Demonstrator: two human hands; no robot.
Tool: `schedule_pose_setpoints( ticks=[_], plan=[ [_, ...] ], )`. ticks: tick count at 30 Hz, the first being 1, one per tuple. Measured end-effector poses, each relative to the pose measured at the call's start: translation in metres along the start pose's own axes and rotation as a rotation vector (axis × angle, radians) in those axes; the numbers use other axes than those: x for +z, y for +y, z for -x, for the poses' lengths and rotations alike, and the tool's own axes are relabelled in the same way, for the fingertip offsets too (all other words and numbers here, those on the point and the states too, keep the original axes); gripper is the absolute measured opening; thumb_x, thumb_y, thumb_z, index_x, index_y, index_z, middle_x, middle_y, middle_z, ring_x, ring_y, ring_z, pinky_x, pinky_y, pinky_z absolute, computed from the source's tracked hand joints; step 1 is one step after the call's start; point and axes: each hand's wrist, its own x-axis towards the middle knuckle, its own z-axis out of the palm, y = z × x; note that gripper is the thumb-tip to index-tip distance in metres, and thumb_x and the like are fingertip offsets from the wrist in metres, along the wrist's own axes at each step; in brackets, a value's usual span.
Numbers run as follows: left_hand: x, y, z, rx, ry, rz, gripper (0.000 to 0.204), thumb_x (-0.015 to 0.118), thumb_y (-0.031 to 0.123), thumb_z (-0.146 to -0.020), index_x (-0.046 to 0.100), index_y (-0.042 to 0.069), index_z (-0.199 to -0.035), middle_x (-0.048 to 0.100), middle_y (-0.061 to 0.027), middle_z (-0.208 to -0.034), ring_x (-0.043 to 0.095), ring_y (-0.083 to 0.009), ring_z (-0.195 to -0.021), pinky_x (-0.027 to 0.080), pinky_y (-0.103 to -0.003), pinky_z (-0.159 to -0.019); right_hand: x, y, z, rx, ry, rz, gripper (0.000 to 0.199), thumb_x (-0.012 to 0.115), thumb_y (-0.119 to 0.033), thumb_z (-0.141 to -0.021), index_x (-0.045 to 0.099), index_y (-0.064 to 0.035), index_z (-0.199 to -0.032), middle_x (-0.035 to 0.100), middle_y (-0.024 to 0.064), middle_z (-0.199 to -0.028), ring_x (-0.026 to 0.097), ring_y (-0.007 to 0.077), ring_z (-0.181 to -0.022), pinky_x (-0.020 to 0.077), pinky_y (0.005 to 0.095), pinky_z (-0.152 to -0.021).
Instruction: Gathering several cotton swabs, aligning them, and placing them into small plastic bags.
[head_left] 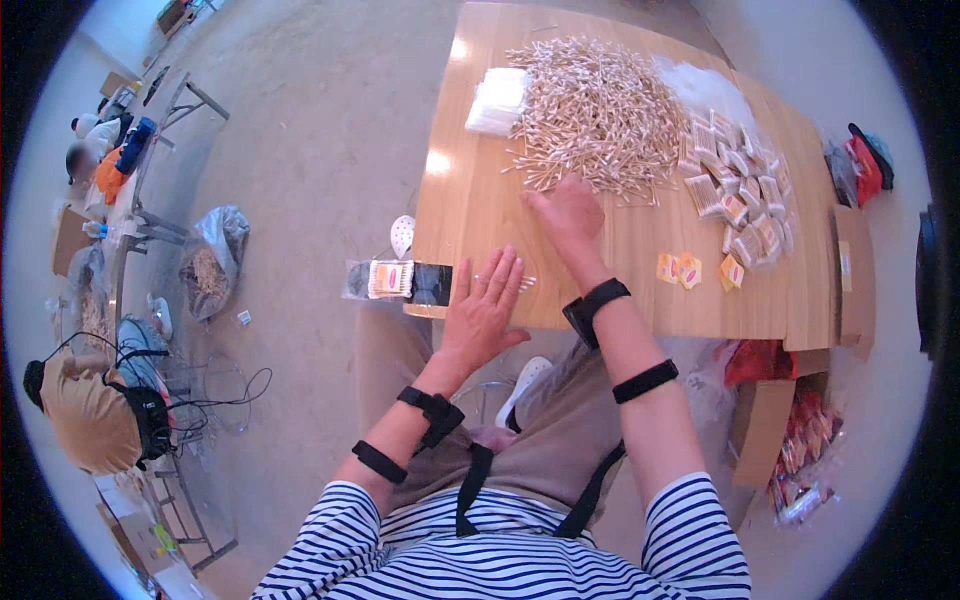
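My left hand (pixel 485 308) lies flat near the table's front edge, fingers stretched out. A few cotton swabs (pixel 527 284) show beside its fingertips and partly under them. My right hand (pixel 572 218) is curled at the near edge of a big heap of cotton swabs (pixel 600 115); whatever its fingers hold is hidden. Left of my left hand, a clear bag with a flat pack of cotton swabs (pixel 390 279) juts past the table edge, next to a black patch (pixel 432 284) on the tabletop.
Clear empty bags (pixel 497 100) lie left of the heap. Filled swab packs (pixel 745 190) are piled at right, with yellow-and-white cards (pixel 688 269) nearer me. Cardboard boxes (pixel 765 430) stand beside the wooden table (pixel 470 215). Other people sit at benches far left.
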Motion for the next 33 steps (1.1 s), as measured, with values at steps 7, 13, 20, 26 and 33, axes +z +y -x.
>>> schedule_pose_setpoints(
  ticks=[7, 13, 20, 26, 33],
  plan=[
    [-0.002, 0.002, -0.003, 0.007, 0.012, 0.004, 0.121, 0.087, 0.048, -0.056, 0.031, 0.004, -0.153, 0.029, -0.0119, -0.161, 0.026, -0.0258, -0.151, 0.016, -0.055, -0.122, 0.022, 0.033, -0.014, -0.088, -0.113, 0.023, 0.019, 0.063, -0.022, -0.083, 0.068, -0.0038, -0.088, 0.069, 0.0197, -0.09, 0.068, 0.0382, -0.089, 0.0542, 0.0514, -0.074],
    [-0.002, -0.001, 0.0, 0.011, 0.021, -0.017, 0.119, 0.086, 0.049, -0.058, 0.031, 0.004, -0.153, 0.03, -0.0118, -0.161, 0.026, -0.026, -0.15, 0.015, -0.055, -0.123, -0.009, 0.056, 0.023, -0.522, -0.371, -0.135, 0.017, 0.062, -0.022, -0.086, 0.068, -0.0067, -0.092, 0.069, 0.0171, -0.092, 0.069, 0.0362, -0.088, 0.057, 0.0491, -0.075],
    [-0.002, 0.0, -0.001, 0.011, 0.019, -0.022, 0.122, 0.088, 0.049, -0.057, 0.028, 0.003, -0.154, 0.029, -0.012, -0.162, 0.024, -0.0264, -0.151, 0.015, -0.055, -0.123, -0.028, 0.067, 0.021, -0.155, -0.089, 0.051, 0.018, 0.063, -0.018, -0.084, 0.064, -0.0067, -0.098, 0.062, 0.0177, -0.104, 0.068, 0.037, -0.091, 0.056, 0.0485, -0.077],
    [-0.004, 0.003, -0.003, 0.009, -0.012, -0.027, 0.121, 0.087, 0.05, -0.06, 0.027, 0.004, -0.155, 0.027, -0.012, -0.162, 0.023, -0.026, -0.151, 0.015, -0.055, -0.123, -0.005, 0.082, -0.01, -0.063, 0.079, -0.046, 0.017, 0.06, -0.017, -0.081, 0.064, -0.0069, -0.094, 0.064, 0.0171, -0.098, 0.063, 0.0379, -0.093, 0.0509, 0.0505, -0.081],
    [0.0, -0.002, 0.002, -0.002, -0.015, -0.031, 0.12, 0.086, 0.05, -0.06, 0.028, 0.004, -0.155, 0.026, -0.0123, -0.163, 0.023, -0.026, -0.152, 0.016, -0.056, -0.122, -0.01, 0.078, -0.008, -0.126, -0.062, -0.004, 0.015, 0.057, -0.013, -0.084, 0.065, -0.0033, -0.092, 0.066, 0.0219, -0.089, 0.064, 0.0405, -0.092, 0.0507, 0.0521, -0.079]
  ],
)
